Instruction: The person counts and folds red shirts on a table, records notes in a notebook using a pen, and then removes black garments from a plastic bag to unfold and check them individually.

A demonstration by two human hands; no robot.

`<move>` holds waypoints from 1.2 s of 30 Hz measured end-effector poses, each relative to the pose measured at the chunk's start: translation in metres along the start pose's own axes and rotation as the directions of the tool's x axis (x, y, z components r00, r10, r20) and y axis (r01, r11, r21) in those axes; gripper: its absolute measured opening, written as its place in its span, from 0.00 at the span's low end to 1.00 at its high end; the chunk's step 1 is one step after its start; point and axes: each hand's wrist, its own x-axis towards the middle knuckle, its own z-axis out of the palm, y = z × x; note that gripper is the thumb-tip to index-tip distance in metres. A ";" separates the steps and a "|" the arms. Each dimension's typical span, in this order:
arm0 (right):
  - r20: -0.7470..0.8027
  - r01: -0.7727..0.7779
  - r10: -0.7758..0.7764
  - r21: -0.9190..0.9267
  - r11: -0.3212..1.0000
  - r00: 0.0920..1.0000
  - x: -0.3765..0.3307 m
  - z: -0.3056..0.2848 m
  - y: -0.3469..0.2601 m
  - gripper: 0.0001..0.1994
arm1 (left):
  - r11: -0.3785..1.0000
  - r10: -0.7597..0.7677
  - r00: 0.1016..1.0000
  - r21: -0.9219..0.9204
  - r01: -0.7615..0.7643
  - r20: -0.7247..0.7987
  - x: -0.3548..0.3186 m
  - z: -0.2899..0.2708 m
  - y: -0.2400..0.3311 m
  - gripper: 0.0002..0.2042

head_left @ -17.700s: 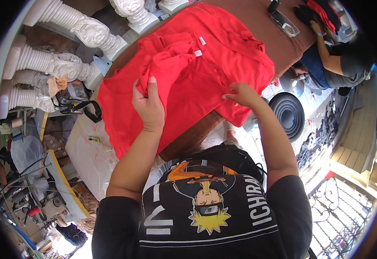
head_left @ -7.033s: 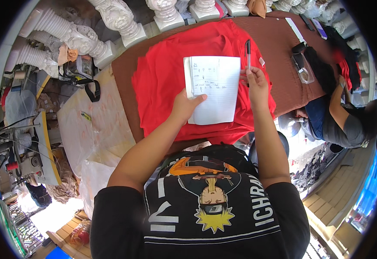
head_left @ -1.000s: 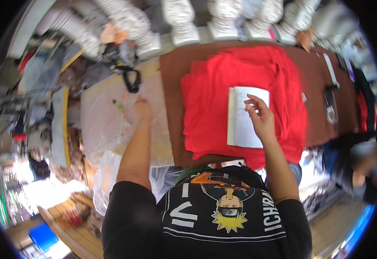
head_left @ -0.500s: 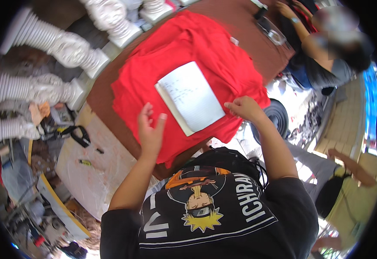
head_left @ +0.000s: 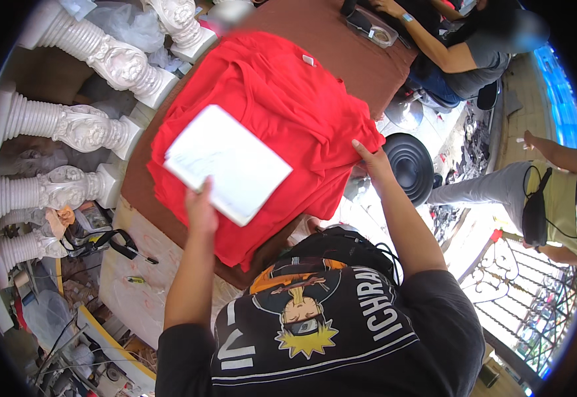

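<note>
A white notebook (head_left: 242, 165) with handwriting on its upper page lies tilted over the left part of a heap of red cloth (head_left: 288, 86). My left hand (head_left: 202, 210) grips the notebook's near left edge, thumb on the page and the other fingers hidden beneath. At the heap's right edge, my right hand (head_left: 375, 165) pinches the red cloth, its thumb on top and its fingers mostly out of sight under a fold. A small white tag (head_left: 309, 60) shows on the cloth's far side.
Under the cloth is a brown-covered table (head_left: 301, 23). White carved balusters (head_left: 80, 126) line the left side, above a pale board (head_left: 129, 264). A black round stool (head_left: 411, 169) stands right. One person (head_left: 460, 59) sits at the far right; another (head_left: 559, 205) stands nearer.
My left hand has taken hold of the notebook, which has shifted left over the cloth. My right hand has moved from beside the notebook to the cloth's right edge and grips it.
</note>
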 end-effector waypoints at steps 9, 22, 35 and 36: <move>-0.024 -0.021 0.015 -0.293 0.956 1.000 0.040 -0.010 -0.002 0.29 | 0.989 0.138 0.785 0.045 -0.140 -0.604 -0.075 -0.266 0.030 0.25; 0.319 0.146 0.034 -0.523 0.840 0.947 0.051 0.006 -0.054 0.38 | 0.866 0.095 0.938 0.492 0.087 -0.333 -0.132 -0.086 -0.081 0.35; 0.443 0.042 0.050 -0.197 0.980 0.895 0.050 0.003 -0.067 0.24 | 0.862 -0.489 0.790 -0.340 0.375 -0.370 -0.130 -0.026 -0.059 0.28; 0.448 -0.012 0.101 -0.197 0.980 0.889 0.054 0.002 -0.066 0.23 | 0.797 -0.573 0.755 -0.432 0.422 -0.319 -0.130 -0.025 -0.058 0.28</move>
